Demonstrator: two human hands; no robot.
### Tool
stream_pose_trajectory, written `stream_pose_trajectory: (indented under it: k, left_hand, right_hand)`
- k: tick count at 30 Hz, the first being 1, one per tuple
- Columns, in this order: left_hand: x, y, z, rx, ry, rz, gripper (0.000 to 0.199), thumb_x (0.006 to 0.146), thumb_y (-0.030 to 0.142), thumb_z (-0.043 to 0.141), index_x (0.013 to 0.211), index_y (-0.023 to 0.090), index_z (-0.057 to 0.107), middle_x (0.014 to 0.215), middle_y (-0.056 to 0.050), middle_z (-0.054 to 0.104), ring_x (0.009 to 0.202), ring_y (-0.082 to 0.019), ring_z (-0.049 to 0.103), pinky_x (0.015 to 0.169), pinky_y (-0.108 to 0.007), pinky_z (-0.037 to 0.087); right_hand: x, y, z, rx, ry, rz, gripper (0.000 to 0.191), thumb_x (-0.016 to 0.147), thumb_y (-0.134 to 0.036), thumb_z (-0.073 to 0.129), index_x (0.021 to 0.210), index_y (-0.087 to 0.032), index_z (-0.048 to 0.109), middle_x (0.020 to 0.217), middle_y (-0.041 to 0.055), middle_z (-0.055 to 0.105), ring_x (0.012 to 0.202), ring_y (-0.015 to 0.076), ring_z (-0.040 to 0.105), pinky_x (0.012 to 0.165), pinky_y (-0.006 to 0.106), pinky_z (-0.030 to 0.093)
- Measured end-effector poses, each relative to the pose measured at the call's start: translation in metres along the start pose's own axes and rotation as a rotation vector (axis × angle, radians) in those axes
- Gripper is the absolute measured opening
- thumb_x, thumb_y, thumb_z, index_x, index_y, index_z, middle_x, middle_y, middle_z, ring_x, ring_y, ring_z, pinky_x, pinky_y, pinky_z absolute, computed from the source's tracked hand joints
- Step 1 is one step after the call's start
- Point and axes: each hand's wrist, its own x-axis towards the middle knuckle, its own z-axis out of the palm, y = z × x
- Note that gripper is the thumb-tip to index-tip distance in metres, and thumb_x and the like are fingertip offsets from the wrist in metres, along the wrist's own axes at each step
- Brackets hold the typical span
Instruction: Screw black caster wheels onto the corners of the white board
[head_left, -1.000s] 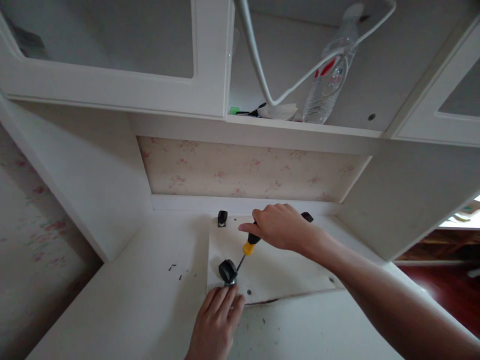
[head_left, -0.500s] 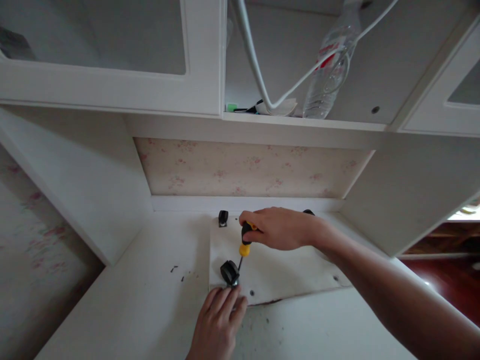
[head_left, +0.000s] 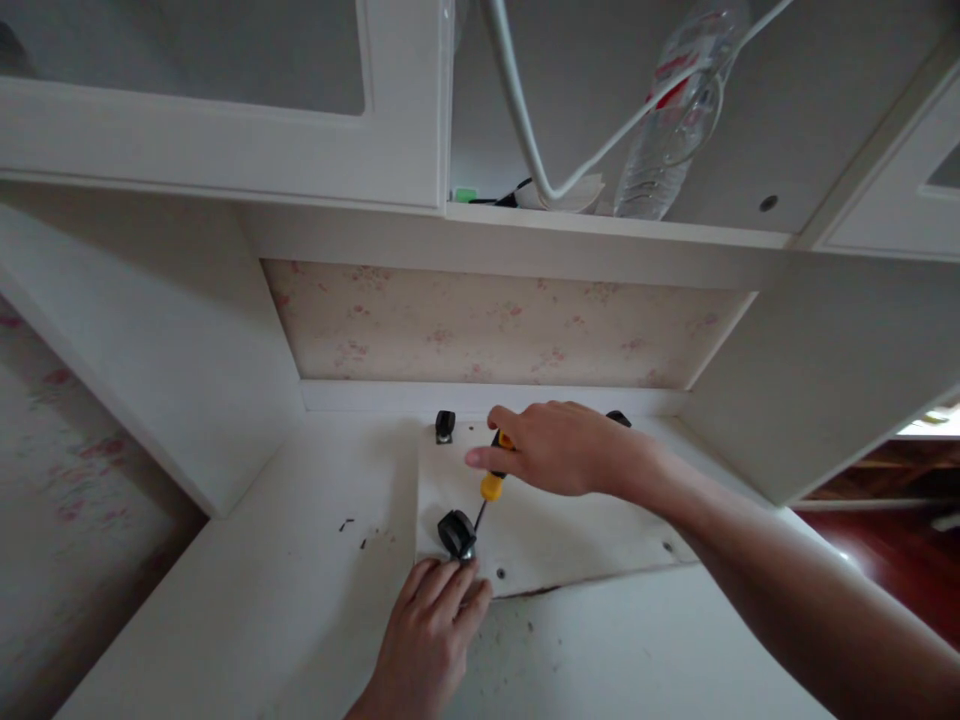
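Note:
My right hand (head_left: 551, 448) holds a yellow and black screwdriver (head_left: 491, 487), its thumb and fingers around the handle. The shaft slants down to the base of a black caster wheel (head_left: 456, 534) at the near left corner of a white board (head_left: 577, 535). The tip is hidden beside the wheel. My left hand (head_left: 431, 625) reaches in from below, fingers close together against the caster's metal base at the board's edge. Another caster (head_left: 445, 426) stands at the far left corner. A third caster (head_left: 618, 418) shows partly behind my right wrist.
The board lies on a white desktop (head_left: 292, 590) with small dark screws (head_left: 346, 524) to its left. Above hangs a white cabinet shelf (head_left: 622, 232) with a plastic bottle (head_left: 667, 130) and a white cable (head_left: 517, 100). Side panels (head_left: 847, 370) enclose the desk.
My right hand's grip on the screwdriver handle has shifted, with the thumb now stretched out along it. The screwdriver leans slightly more to the right. My left hand stays at the caster.

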Motion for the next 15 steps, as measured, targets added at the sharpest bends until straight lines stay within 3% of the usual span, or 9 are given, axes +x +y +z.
stream_pose_trajectory:
  k: [3, 6, 8, 12, 15]
  left_hand:
    - [0.0024, -0.0001, -0.0034, 0.003, -0.032, 0.01, 0.027, 0.096, 0.018, 0.046, 0.112, 0.025, 0.067, 0.114, -0.001, 0.072, 0.102, -0.019, 0.062, 0.097, -0.038, 0.039]
    - [0.0032, 0.0004, -0.0051, -0.001, -0.048, 0.001, 0.027, 0.096, 0.018, 0.047, 0.111, 0.025, 0.067, 0.113, 0.0, 0.072, 0.102, -0.019, 0.062, 0.096, -0.038, 0.039]
    - [0.0023, 0.0006, -0.0052, -0.004, -0.055, 0.001, 0.028, 0.095, 0.017, 0.048, 0.113, 0.026, 0.067, 0.115, -0.001, 0.072, 0.103, -0.02, 0.062, 0.097, -0.039, 0.039]
    - [-0.0005, 0.0003, -0.0046, -0.005, -0.079, -0.002, 0.03, 0.092, 0.014, 0.052, 0.117, 0.026, 0.065, 0.12, 0.0, 0.07, 0.107, -0.02, 0.061, 0.099, -0.039, 0.037]
    - [-0.0012, 0.0001, -0.0056, 0.001, -0.105, -0.007, 0.031, 0.092, 0.013, 0.053, 0.117, 0.026, 0.065, 0.121, 0.0, 0.07, 0.108, -0.02, 0.061, 0.1, -0.04, 0.036]
  right_hand:
    - [0.0016, -0.0003, 0.0025, -0.145, 0.082, 0.084, 0.066, 0.098, -0.061, 0.018, 0.1, -0.015, 0.066, 0.087, 0.0185, 0.07, 0.088, 0.0361, 0.068, 0.071, 0.044, 0.046]
    - [0.0021, 0.0025, 0.0022, 0.039, 0.026, -0.111, 0.041, 0.099, -0.047, 0.033, 0.119, -0.022, 0.059, 0.107, 0.0128, 0.07, 0.092, 0.0282, 0.067, 0.075, 0.038, 0.046]
    - [0.0022, 0.0037, 0.0014, 0.139, -0.039, -0.165, 0.04, 0.097, -0.049, 0.038, 0.127, -0.027, 0.053, 0.116, 0.0103, 0.068, 0.094, 0.0264, 0.066, 0.075, 0.036, 0.046]
    - [0.0044, 0.0022, 0.0039, -0.038, 0.023, 0.073, 0.063, 0.097, -0.061, 0.023, 0.115, -0.015, 0.062, 0.098, 0.0214, 0.07, 0.092, 0.0397, 0.066, 0.073, 0.049, 0.046]
    - [0.006, 0.0024, 0.0051, -0.056, 0.048, 0.052, 0.056, 0.1, -0.049, 0.022, 0.115, -0.013, 0.061, 0.1, 0.0224, 0.069, 0.094, 0.0393, 0.065, 0.075, 0.05, 0.046]
